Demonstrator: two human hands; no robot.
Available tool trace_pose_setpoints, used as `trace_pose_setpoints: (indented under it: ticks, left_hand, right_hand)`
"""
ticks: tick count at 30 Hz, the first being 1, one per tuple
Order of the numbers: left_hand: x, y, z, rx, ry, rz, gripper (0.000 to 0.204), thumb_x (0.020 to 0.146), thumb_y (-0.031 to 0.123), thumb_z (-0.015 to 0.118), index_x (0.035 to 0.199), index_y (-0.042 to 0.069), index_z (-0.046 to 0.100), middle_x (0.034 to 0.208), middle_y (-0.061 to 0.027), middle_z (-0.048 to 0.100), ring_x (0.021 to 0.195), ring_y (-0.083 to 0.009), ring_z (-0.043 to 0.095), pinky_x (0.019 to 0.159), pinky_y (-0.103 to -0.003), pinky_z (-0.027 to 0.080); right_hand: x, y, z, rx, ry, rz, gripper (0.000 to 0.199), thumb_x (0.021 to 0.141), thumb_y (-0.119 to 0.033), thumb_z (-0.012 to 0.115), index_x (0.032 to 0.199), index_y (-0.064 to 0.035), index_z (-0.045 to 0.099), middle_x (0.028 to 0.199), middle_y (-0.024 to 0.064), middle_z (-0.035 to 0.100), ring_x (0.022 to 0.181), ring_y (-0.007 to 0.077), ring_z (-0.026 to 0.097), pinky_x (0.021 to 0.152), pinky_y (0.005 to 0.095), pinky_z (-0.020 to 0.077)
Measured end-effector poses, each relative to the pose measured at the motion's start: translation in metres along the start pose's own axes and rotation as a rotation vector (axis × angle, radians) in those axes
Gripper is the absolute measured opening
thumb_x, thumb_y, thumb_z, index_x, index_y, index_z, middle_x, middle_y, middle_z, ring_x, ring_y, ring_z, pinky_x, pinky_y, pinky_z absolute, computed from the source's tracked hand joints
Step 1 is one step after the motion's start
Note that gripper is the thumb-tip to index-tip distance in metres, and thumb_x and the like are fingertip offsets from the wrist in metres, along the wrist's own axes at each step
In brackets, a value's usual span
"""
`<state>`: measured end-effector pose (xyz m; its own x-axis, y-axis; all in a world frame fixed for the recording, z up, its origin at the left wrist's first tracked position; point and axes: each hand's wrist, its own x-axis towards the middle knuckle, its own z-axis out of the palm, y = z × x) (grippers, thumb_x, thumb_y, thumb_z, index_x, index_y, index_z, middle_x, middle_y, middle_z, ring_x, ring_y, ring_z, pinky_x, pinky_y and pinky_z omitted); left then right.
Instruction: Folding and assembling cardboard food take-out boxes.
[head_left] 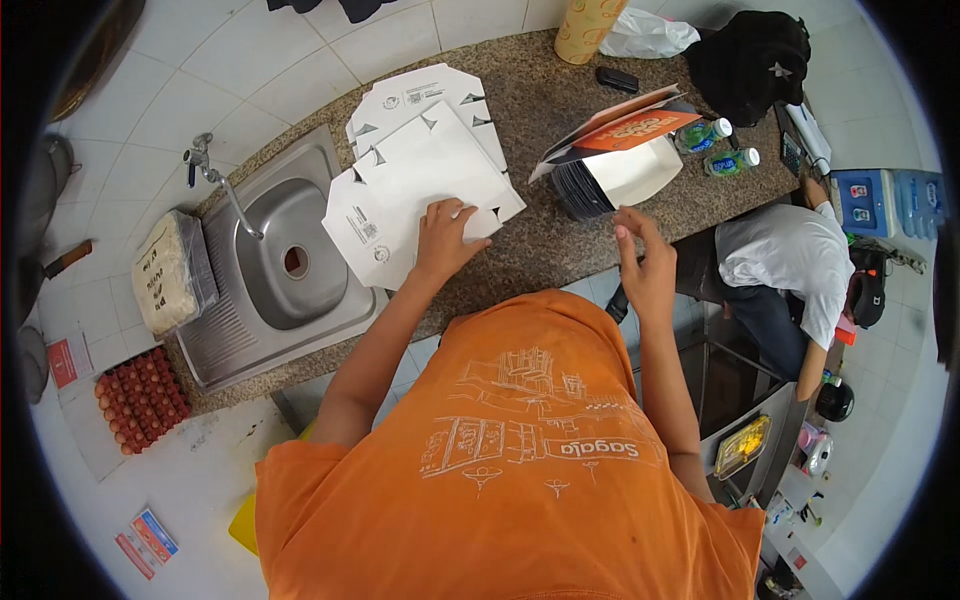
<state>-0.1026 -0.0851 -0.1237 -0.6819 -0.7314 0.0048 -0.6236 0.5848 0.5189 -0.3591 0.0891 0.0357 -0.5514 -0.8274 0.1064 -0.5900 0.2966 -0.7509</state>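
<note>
A flat white cardboard box blank point(400, 195) with dark cut-out notches lies on the granite counter, on top of another white blank point(420, 92). My left hand point(443, 238) rests at its near right edge, fingers bent around a small raised flap. To the right, my right hand point(648, 262) is raised above the counter's front edge, thumb and forefinger apart, with nothing visible between them. Just beyond it stands a nested stack of dark-sided paper trays point(580, 190) with a white inside point(640, 172). Orange printed cardboard point(630, 130) leans upright behind the trays.
At left is a steel sink point(290, 250) with a tap point(203, 160); a wrapped pale package point(170, 275) sits beside it. Egg trays point(140, 400) are nearer. Two small bottles point(718, 147), a black cap point(750, 65) and a seated person point(785, 250) are at right.
</note>
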Motion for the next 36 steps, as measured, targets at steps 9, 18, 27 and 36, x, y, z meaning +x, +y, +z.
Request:
trace_pose_setpoints:
  ticks: [9,18,27,36]
  left_hand:
    - [0.011,-0.028,-0.010,-0.189,-0.038,-0.049,0.026,0.098,0.023,0.065,0.115,0.004,0.070,0.109,-0.0240,0.070,0.105,-0.0402,0.064,0.091,-0.049,0.051]
    - [-0.062,0.091,-0.188,-0.433,-0.185,-0.140,0.012,0.100,0.020,0.067,0.102,0.008,0.067,0.064,-0.0103,0.061,0.053,-0.0156,0.054,0.054,-0.033,0.043]
    - [-0.124,0.119,-0.176,-1.369,-0.751,-0.326,0.015,0.108,0.015,0.056,0.115,0.002,0.058,0.103,-0.0065,0.068,0.096,-0.0114,0.068,0.077,-0.029,0.059]
    - [-0.130,0.132,-0.188,-1.250,-0.857,-0.357,0.028,0.111,0.023,0.050,0.122,0.001,0.063,0.103,-0.0013,0.068,0.092,-0.0090,0.064,0.085,-0.027,0.053]
  right_hand:
    - [-0.032,0.006,0.018,0.007,-0.087,-0.110,0.024,0.098,-0.018,0.067,0.118,-0.0038,0.070,0.105,0.0180,0.075,0.097,0.0384,0.072,0.084,0.0438,0.0559]
    - [-0.012,-0.076,0.011,0.282,0.028,-0.284,0.032,0.091,-0.019,0.075,0.118,-0.0027,0.069,0.114,0.0172,0.072,0.109,0.0365,0.068,0.111,0.0480,0.0436]
    - [-0.015,-0.078,-0.004,0.779,-0.366,-0.365,0.023,0.076,-0.013,0.075,0.097,-0.0051,0.070,0.091,0.0095,0.063,0.089,0.0253,0.054,0.088,0.0366,0.0378]
    - [-0.030,-0.119,0.001,0.454,-0.583,-0.682,0.023,0.077,-0.017,0.074,0.098,-0.0097,0.066,0.094,0.0088,0.055,0.091,0.0293,0.053,0.083,0.0395,0.0342]
